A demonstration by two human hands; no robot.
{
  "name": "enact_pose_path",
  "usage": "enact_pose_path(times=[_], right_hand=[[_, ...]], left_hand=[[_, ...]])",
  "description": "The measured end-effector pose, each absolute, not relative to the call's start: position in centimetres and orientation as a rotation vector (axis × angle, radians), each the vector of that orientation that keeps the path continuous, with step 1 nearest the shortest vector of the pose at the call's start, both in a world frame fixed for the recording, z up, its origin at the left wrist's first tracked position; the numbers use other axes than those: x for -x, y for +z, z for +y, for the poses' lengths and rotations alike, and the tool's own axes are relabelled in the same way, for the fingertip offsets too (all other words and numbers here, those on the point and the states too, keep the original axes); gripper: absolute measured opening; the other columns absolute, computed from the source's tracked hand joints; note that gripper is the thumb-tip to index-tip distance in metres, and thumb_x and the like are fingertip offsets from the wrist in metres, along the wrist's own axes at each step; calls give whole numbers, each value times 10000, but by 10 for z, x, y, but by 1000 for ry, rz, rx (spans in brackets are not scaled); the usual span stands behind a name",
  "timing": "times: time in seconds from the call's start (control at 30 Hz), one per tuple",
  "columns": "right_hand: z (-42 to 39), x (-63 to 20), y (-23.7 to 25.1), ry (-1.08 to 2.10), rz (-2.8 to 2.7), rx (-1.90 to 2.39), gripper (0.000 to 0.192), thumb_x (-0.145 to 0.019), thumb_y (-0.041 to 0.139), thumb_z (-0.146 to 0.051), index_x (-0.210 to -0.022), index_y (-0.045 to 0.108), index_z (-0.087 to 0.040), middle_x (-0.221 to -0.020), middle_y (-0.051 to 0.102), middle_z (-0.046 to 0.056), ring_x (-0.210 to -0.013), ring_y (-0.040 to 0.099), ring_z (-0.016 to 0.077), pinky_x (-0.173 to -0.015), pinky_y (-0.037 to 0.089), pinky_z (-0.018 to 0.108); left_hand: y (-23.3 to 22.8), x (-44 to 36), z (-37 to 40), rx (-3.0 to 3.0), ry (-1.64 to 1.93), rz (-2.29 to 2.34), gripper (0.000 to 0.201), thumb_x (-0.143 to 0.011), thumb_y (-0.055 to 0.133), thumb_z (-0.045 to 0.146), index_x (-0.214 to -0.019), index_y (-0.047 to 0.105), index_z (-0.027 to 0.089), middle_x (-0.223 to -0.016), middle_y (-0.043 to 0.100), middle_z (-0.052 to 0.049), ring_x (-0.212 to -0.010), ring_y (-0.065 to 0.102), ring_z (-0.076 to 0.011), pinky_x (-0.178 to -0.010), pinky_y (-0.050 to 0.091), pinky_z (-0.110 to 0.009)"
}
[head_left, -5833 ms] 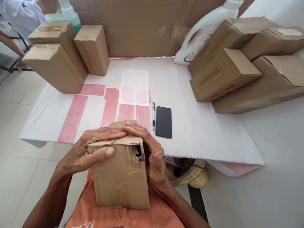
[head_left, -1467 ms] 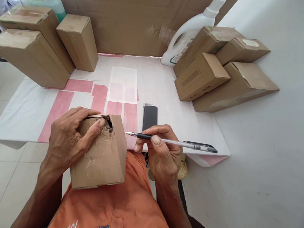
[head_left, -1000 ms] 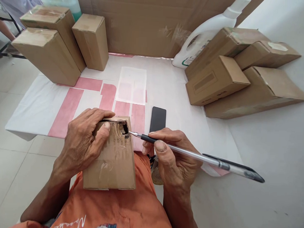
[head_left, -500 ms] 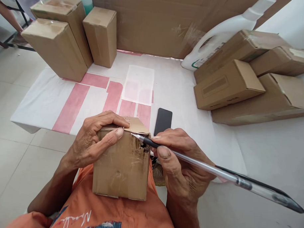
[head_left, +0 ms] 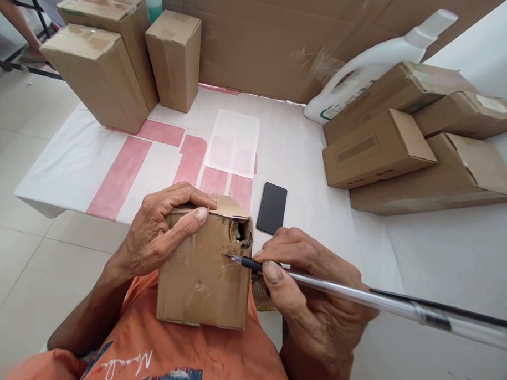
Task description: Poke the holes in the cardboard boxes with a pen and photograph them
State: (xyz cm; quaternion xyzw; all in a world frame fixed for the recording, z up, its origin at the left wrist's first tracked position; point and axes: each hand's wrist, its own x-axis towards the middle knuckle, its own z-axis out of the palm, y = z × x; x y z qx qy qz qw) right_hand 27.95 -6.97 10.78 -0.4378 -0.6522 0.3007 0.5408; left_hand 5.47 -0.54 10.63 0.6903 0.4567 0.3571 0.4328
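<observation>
A cardboard box (head_left: 202,282) rests upright against my orange clothing at the table's near edge. Its upper right corner has a torn, dark-edged hole (head_left: 240,231). My left hand (head_left: 169,226) grips the box's top left, fingers over the top and thumb on the near face. In my right hand (head_left: 312,292) is a pen (head_left: 329,287) with a clear barrel and black grip, pinched between thumb and fingers. The pen's tip meets the near face of the box just below the hole, by dark marks. Behind the box lies a black smartphone (head_left: 272,207), face up.
A white sheet of paper (head_left: 234,139) lies on the white and pink tablecloth (head_left: 121,174). Cardboard boxes (head_left: 95,79) stand at the back left, with more boxes (head_left: 379,150) stacked at the right beside a white jug (head_left: 366,72). Behind rises a large cardboard panel (head_left: 258,46). Someone's leg (head_left: 18,21) shows far left.
My right hand has brought the pen down from the top edge of the box to below the hole, uncovering the hole. The left hand keeps its hold.
</observation>
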Motion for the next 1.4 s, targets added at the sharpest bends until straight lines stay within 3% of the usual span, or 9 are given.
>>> enact_pose_path(times=[0.27,0.4,0.5,0.63,0.83,0.93,1.07,1.17,1.4], right_hand=[[-65,-293,111,492,-1182,1178,129,-989,733,-240,-862,754,-251,-703,618,-2,-590,527,166,-513,358,324],[-20,-313,78,620,-1147,1325,337,-1058,662,-439,-787,642,-240,-631,561,-36,-512,494,145,-475,339,287],[23,-319,37,735,-1473,1874,459,-1072,619,-433,-668,519,-236,-633,592,-13,-618,569,166,-619,418,292],[56,-304,-6,789,-1711,2240,368,-1048,665,-401,-738,625,-206,-853,766,95,-857,711,268,-730,438,321],[53,-291,-17,816,-1706,2337,319,-1095,609,-447,-952,709,-180,-1024,796,156,-993,741,319,-821,485,355],[40,-309,-11,687,-1632,2372,366,-1119,555,-498,-1186,684,-162,-1212,765,191,-1108,709,334,-895,512,393],[12,-343,-8,338,-1340,2568,592,-1034,712,-474,-1430,568,-59,-1486,603,307,-1381,548,445,-1068,495,536],[-6,-355,-13,460,-1257,2701,641,-1022,728,-479,-1408,589,12,-1477,584,359,-1412,523,500,-1089,492,609],[-10,-343,-25,579,-1257,2625,601,-992,719,-572,-1309,647,-66,-1397,638,312,-1385,570,471,-1066,521,552]], left_hand=[[102,-52,-4,-1689,906,1172,261,-1050,605,406,-1045,810,245,-1076,813,-69,-972,744,-245,-870,556,-382],[100,-48,-4,-1697,912,1160,252,-1056,603,393,-1062,807,245,-1080,804,-64,-962,727,-233,-839,544,-360],[100,-46,-4,-1706,897,1179,260,-1062,601,407,-1079,810,253,-1087,801,-57,-953,715,-230,-835,539,-353],[101,-45,-4,-1674,907,1255,244,-1046,637,437,-1047,824,279,-1095,804,-29,-988,704,-239,-852,526,-348],[102,-43,-1,-1646,902,1318,249,-1018,675,486,-1014,831,291,-1073,815,-4,-963,708,-244,-794,525,-332],[101,-44,-1,-1647,907,1325,249,-1010,680,486,-1014,835,291,-1074,820,-2,-949,703,-240,-759,513,-322],[99,-45,-2,-1623,906,1368,280,-997,676,509,-1003,832,276,-1054,821,-9,-882,681,-233,-638,434,-315],[99,-46,-2,-1611,920,1360,280,-1002,671,507,-1007,828,274,-1057,823,-6,-887,678,-231,-653,428,-320],[99,-43,-5,-1636,914,1308,314,-1017,656,520,-1028,833,261,-1062,823,-26,-902,690,-240,-650,440,-323]])
